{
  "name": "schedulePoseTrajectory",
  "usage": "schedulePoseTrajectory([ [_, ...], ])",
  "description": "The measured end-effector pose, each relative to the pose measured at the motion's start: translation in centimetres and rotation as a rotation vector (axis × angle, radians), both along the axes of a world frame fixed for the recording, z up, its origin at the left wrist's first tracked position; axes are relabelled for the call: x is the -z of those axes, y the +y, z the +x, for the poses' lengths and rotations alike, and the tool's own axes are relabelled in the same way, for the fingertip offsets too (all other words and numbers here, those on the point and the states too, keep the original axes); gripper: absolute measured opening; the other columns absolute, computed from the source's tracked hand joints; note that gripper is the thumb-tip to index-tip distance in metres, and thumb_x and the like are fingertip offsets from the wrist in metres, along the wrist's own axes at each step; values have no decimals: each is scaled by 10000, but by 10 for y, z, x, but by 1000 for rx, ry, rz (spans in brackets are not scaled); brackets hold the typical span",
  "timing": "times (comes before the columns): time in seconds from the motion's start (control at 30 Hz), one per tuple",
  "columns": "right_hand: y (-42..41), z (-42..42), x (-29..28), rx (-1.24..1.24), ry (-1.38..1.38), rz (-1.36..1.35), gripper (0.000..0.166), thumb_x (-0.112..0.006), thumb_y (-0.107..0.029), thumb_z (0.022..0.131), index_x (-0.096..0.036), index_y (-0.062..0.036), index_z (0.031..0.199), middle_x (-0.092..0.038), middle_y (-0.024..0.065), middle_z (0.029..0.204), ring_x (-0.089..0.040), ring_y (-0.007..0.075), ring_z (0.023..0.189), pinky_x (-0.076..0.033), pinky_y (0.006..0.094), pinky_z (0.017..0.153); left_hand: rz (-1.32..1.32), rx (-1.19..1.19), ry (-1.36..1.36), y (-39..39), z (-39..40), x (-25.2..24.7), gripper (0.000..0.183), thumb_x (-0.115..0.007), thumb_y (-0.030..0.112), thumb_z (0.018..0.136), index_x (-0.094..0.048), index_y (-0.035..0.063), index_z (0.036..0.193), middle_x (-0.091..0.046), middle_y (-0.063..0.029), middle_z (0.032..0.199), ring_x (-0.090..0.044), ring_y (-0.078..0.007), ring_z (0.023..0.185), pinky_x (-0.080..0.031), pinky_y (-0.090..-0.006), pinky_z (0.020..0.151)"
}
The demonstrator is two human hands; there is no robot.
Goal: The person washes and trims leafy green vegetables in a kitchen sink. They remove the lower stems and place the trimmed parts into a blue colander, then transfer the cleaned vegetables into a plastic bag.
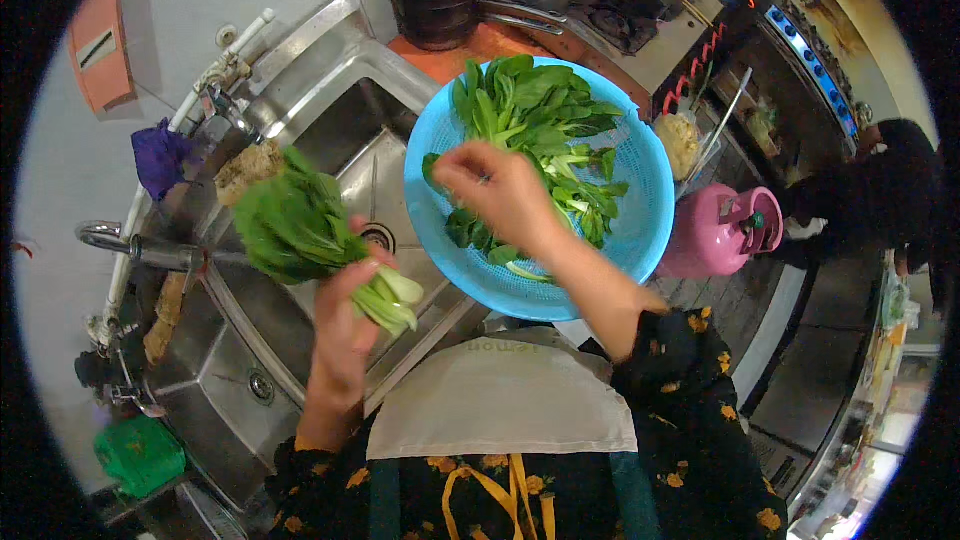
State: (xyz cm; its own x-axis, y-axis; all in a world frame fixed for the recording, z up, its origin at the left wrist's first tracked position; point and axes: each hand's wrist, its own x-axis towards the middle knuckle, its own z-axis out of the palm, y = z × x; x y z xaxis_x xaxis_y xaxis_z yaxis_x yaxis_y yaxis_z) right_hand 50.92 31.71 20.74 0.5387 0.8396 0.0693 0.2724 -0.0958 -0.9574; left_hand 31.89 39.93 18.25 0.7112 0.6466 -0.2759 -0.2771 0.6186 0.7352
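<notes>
My left hand (345, 315) is closed around the pale stems of a bunch of leafy greens (296, 217), held over the metal sink (375, 165). The leaves point up and left, and the cut stem ends stick out to the right. My right hand (499, 187) is above the left part of a blue plastic colander (656, 202), fingers bent together near a small leaf; whether they grip it is unclear. More leafy greens (525, 105) lie in the colander, loosely heaped, some behind my right hand and forearm.
A second sink basin (232, 382) lies at lower left, with faucets (165, 251) along the wall. Stacked black pots (431, 0) stand beyond the colander. A pink gas cylinder (709, 232) is on the floor to the right, near a person in dark clothes (877, 187).
</notes>
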Motion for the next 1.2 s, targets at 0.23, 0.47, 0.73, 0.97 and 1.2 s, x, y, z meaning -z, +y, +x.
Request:
schedulePoseTrajectory([
  [0.23, 39, 54, 129, -168, -334, -334, 319, -622, -208, 702, -565, -35, 964, -597, 159, 816, -576, 291, 759, -448, 366, 692, 22, -111, -110, 9, 2, 3, 449, -563, 60, 693, -419, 30, 1118, -538, -81, 758, -520, -217, 789, -412, -393, 803],
  [0.47, 33, 70, 74, -261, -440, -202, 242, -582, -154, 710, -523, -49, 920, -581, 157, 778, -565, 328, 735, -444, 400, 656, 8, -119, -3, 13, 1, 5, 399, -547, 69, 678, -435, 32, 1059, -537, -84, 758, -517, -221, 779, -405, -385, 810],
  [0.73, -5, 66, 108, -673, -919, -232, 465, -609, -77, 579, -515, -90, 1034, -489, 80, 1062, -447, 287, 987, -395, 380, 838, -64, -34, -27, 24, 22, 14, 411, -557, 76, 668, -452, 44, 1064, -550, -87, 803, -529, -248, 800, -425, -383, 769],
  [0.97, -8, 63, 125, -580, -926, -267, 373, -611, -72, 606, -548, -85, 974, -484, 57, 1066, -441, 264, 981, -383, 369, 843, -63, 7, -44, 30, 26, 14, 375, -541, 61, 681, -468, 46, 1049, -548, -91, 812, -536, -253, 807, -436, -374, 760],
  [1.2, -19, 92, 86, -250, 290, -117, 231, -564, -136, 752, -540, -11, 944, -564, 42, 827, -497, 106, 687, -425, 280, 640, -54, 66, -27, 31, 37, -2, 349, -515, 27, 705, -468, 31, 1051, -548, -104, 822, -540, -250, 807, -453, -365, 737],
])
